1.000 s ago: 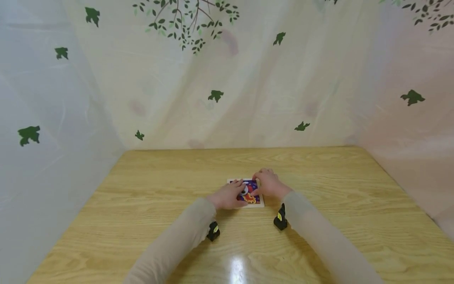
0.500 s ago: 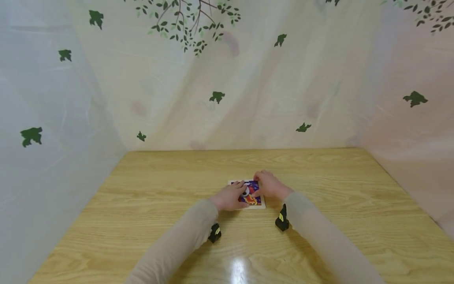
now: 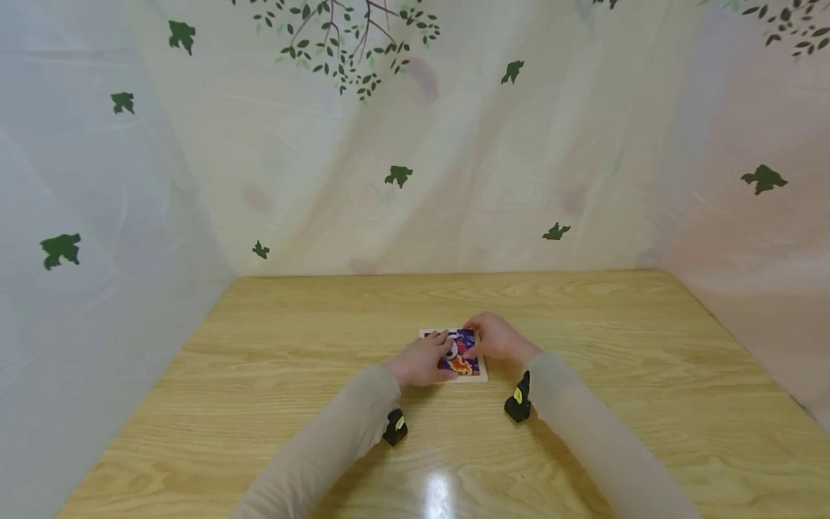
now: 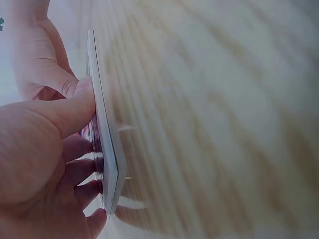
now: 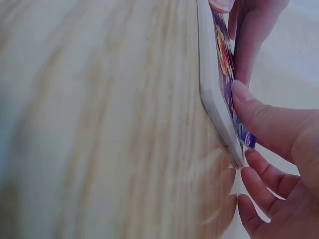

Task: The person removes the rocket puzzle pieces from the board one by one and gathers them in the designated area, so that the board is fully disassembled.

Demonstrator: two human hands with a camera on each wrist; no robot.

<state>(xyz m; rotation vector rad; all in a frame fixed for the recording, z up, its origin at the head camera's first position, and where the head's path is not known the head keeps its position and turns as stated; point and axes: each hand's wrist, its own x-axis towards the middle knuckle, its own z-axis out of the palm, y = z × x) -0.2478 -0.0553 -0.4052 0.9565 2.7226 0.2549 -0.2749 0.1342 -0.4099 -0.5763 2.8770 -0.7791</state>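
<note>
A flat picture puzzle (image 3: 463, 366) with a white border lies on the table; its print is purple, red and orange-yellow with a round white shape. My left hand (image 3: 421, 360) rests on its left part, fingers spread over the print and thumb by the near edge. At the far right corner my right hand (image 3: 499, 339) pinches a purple puzzle piece (image 5: 247, 138) between thumb and forefinger. In the right wrist view that piece stands slightly proud of the white board (image 5: 212, 89). Its other fingers hang beyond the board's edge. Both hands hide parts of the picture.
The wooden table (image 3: 311, 324) spreads around the puzzle on all sides. Behind it hangs a pale curtain (image 3: 454, 144) with green birds and leafy branches. Black wrist devices (image 3: 518, 404) sit under both beige sleeves.
The whole head view has shifted slightly. Both hands stay at the puzzle, and the right fingers have shifted only a little at its far right corner.
</note>
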